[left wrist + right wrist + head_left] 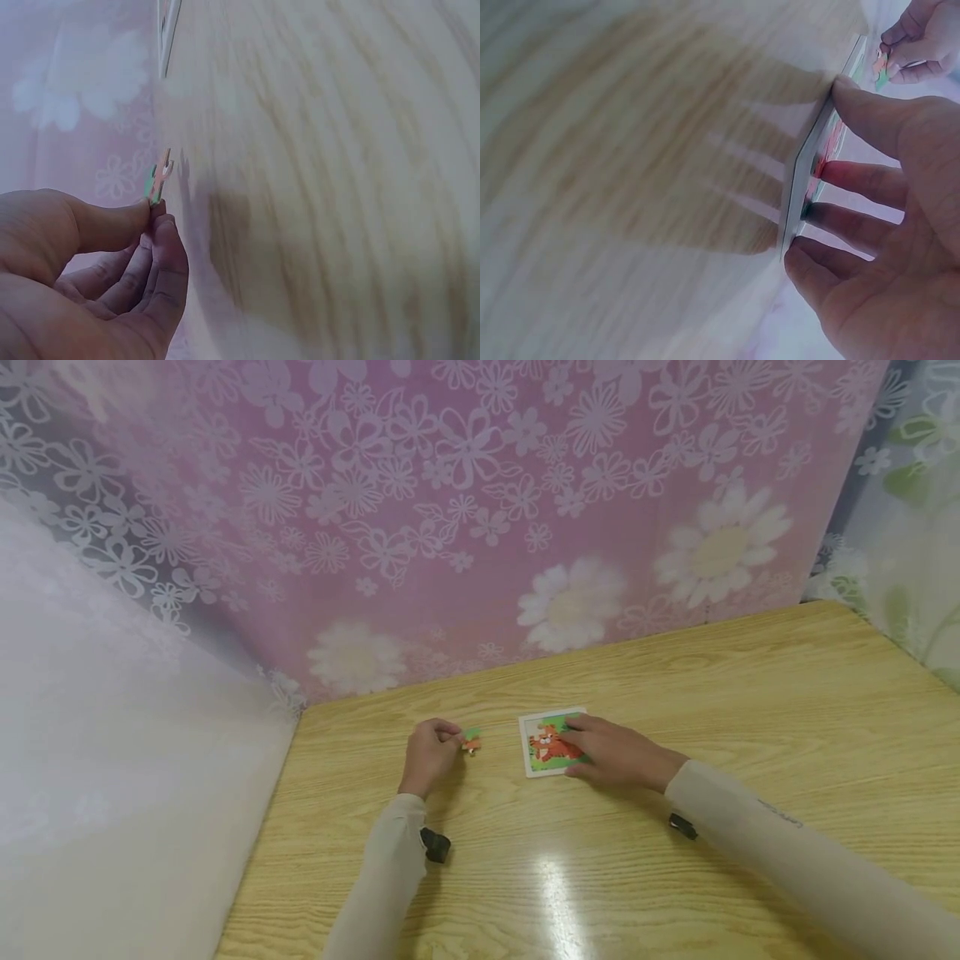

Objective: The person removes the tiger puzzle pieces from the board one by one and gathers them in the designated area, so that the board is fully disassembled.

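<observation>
Looks like a home, though which room cannot be told; a pink curtain (480, 518) printed with white flowers lines the far edge of a wood-grain table (750, 718); pale leaf-patterned fabric (911, 485) flanks it

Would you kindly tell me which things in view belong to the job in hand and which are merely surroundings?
Part of the job:
puzzle piece, pinched by the left hand
tiger picture board, held by the right hand

Surroundings:
wooden table
flowered cloth behind the table
</observation>
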Motion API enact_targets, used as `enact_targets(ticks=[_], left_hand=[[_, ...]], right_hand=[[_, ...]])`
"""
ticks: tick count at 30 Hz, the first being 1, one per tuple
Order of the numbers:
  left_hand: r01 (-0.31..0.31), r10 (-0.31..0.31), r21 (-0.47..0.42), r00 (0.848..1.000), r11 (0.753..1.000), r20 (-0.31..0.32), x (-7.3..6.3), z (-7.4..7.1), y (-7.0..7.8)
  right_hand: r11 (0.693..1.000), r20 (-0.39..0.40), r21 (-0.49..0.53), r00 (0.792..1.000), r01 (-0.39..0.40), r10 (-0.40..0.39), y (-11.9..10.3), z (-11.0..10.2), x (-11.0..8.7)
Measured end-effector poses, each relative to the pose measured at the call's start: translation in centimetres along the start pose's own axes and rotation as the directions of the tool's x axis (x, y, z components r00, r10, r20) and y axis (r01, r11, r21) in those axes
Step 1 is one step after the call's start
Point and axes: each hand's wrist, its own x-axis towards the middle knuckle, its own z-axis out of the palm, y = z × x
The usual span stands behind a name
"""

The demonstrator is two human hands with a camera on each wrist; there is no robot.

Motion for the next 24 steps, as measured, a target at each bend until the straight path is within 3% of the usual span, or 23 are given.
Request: enact_targets(ticks=[14, 24], left_hand=[[0.042, -0.042, -0.016, 0.999, 0.999, -0.015, 0.30, -0.69, -0.88], [0.064, -0.063, -0.073, 0.998, 0.995, 0.014, 0.34, -0.96, -0.64]], right_hand=[[1.000, -0.004, 0.009, 1.000, 0.000, 0.000, 0.40, 0.26, -0.47], [1.000, -0.012, 0.015, 1.000, 0.013, -0.012, 0.45, 0.30, -0.62]])
